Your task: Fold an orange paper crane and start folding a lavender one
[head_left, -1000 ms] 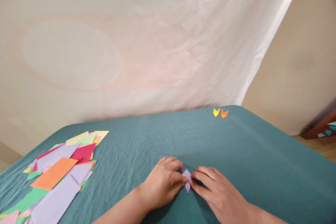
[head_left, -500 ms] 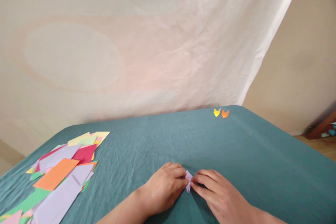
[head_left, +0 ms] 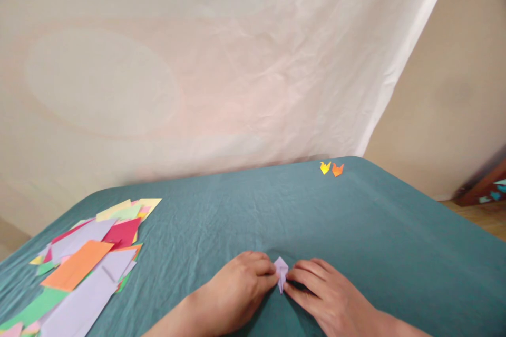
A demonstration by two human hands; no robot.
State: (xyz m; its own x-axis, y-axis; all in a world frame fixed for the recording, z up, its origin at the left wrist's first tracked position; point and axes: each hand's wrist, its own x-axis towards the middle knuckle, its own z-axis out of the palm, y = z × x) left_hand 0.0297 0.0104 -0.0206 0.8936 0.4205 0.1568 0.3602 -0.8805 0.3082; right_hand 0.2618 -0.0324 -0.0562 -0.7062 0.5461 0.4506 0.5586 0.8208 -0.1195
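Note:
A small piece of folded lilac paper (head_left: 281, 273) lies on the cloth near the front of the table, its narrow point toward me. My left hand (head_left: 247, 284) is closed at the paper's left edge, with thumb and fingertips pressed against it. On the other side, my right hand (head_left: 328, 292) pinches the right edge between thumb and fingers. Parts of both edges are hidden under the fingertips. Each wrist rests low over the table.
Loose paper sheets in several colours, an orange sheet (head_left: 78, 266) among them, lie piled at the left. A yellow folded bird (head_left: 324, 168) and an orange folded bird (head_left: 337, 170) sit at the far right edge of the green tablecloth (head_left: 221, 210). A pale curtain (head_left: 221, 79) hangs behind.
My left fingers have shifted slightly left, so more of the lilac paper shows between my hands. The whole view has moved a little.

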